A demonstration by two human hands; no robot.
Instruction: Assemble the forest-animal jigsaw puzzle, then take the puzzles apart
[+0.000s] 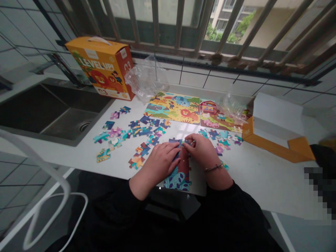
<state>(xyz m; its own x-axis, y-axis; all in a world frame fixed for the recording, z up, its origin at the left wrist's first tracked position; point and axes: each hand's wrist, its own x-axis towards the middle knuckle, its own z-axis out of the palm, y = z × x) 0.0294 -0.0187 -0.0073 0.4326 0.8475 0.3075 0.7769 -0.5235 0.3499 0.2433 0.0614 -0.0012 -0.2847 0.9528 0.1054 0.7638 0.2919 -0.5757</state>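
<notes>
A partly joined jigsaw puzzle section lies near the front edge of the counter, blue leaves at its bottom and a red-brown shape higher up. Across its left side rests my left hand, fingers stretched out and lying on the pieces. My right hand, with a bracelet on the wrist, has thumb and forefinger pinched at the section's top right, on a small puzzle piece mostly covered by the fingertips. Loose puzzle pieces are spread to the left. More loose pieces lie to the right, some partly behind my right hand.
Behind are two finished puzzles, one with safari animals and one with a farm. An orange puzzle box stands beside the sink. Clear plastic wrapping and an open orange-and-white box are also on the counter.
</notes>
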